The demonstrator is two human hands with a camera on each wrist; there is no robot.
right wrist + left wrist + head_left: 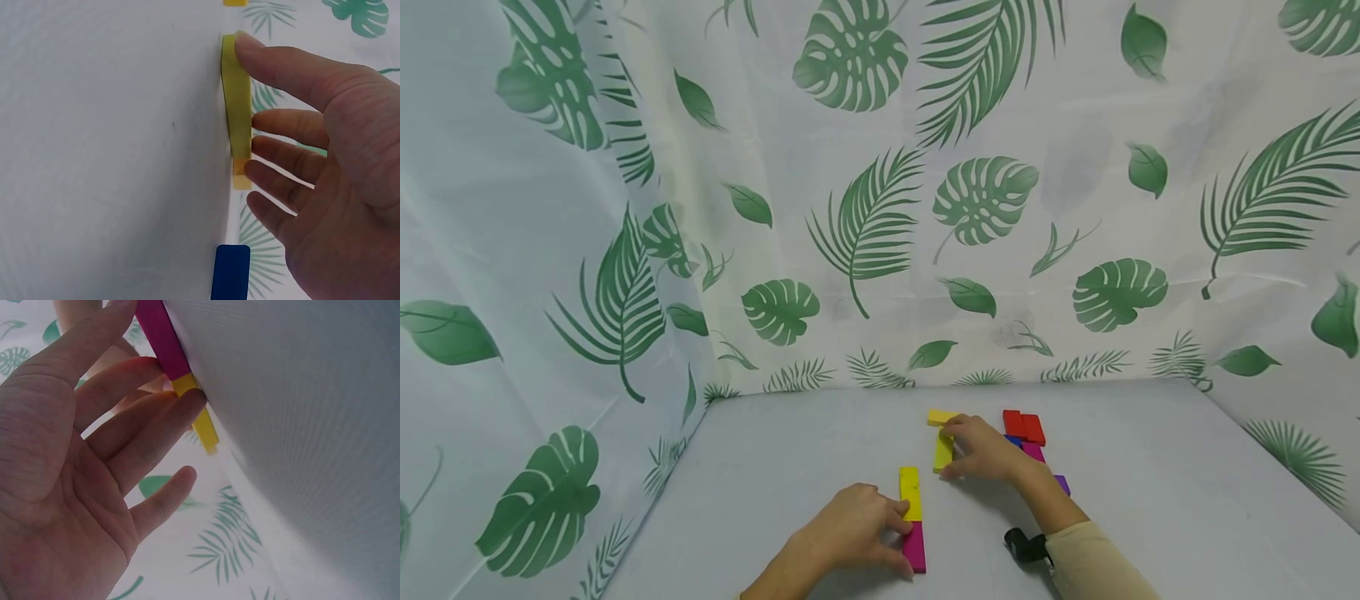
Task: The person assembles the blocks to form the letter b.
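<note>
My left hand lies beside a magenta block that sits end to end with a yellow block. In the left wrist view, its thumb and index finger touch the magenta block, other fingertips reach the yellow one, and the little finger sticks out free. Farther off, my right hand rests at a yellow-green block, thumb at the near end and fingertips along its side. Beyond that block's far end, a yellow-orange block lies crosswise, partly behind the fingers.
Right of my right hand lie red blocks, a blue block, a magenta block and a purple block, partly hidden by the forearm. A black device is at the right sleeve. Leaf-printed sheets enclose the pale table.
</note>
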